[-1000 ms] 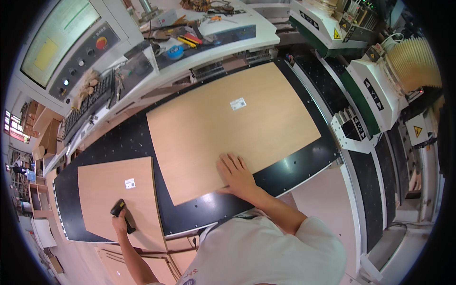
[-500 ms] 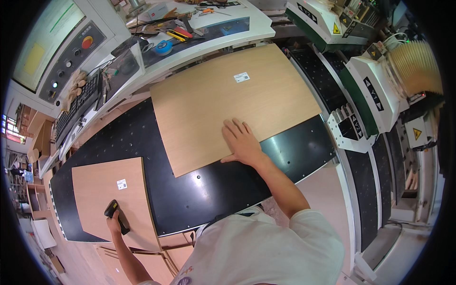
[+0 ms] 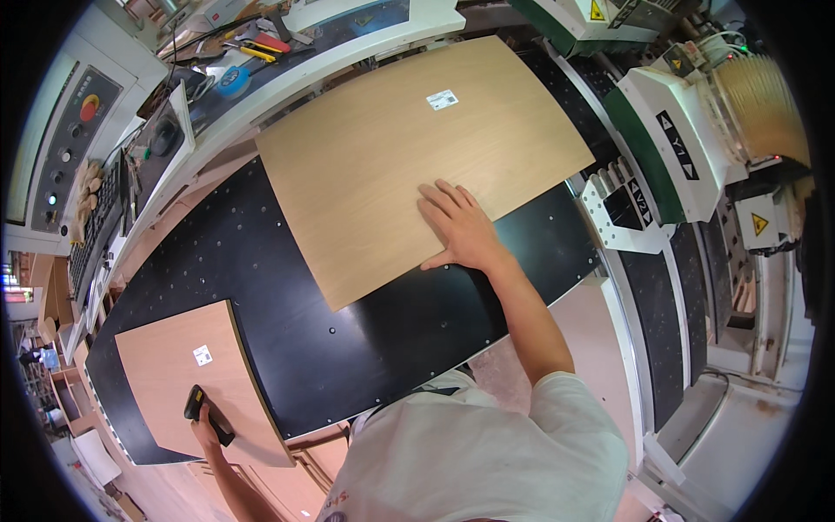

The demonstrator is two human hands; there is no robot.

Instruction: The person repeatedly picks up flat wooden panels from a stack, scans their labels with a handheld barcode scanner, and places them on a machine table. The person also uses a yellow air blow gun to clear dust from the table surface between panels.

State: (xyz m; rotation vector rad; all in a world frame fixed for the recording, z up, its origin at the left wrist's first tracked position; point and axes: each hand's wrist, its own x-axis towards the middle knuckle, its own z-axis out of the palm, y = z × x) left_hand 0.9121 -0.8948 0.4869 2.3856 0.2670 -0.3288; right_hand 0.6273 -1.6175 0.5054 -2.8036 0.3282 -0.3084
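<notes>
My right hand (image 3: 461,230) lies flat near the front edge of a large wood-coloured board (image 3: 365,183), fingers spread and thumb at the edge. That board rests on a black table surface (image 3: 365,348) dotted with small holes and carries a white label (image 3: 442,99). At the lower left, my left hand (image 3: 205,430) is closed around the grip of a black handheld barcode scanner (image 3: 212,419). The scanner is over a smaller board (image 3: 161,361), its head towards a white label (image 3: 203,355). My fingers partly hide the scanner's grip.
On the right stands a machine with a white-and-green housing (image 3: 674,143) and a perforated bracket (image 3: 617,209) close to the large board's right corner. A control panel (image 3: 78,139), a keyboard (image 3: 94,230) and a bench (image 3: 322,43) with hand tools line the far left.
The large board has slid right and away over the black surface, with my right hand on it. The whole view has shifted slightly. My left hand still holds the scanner over the smaller board.
</notes>
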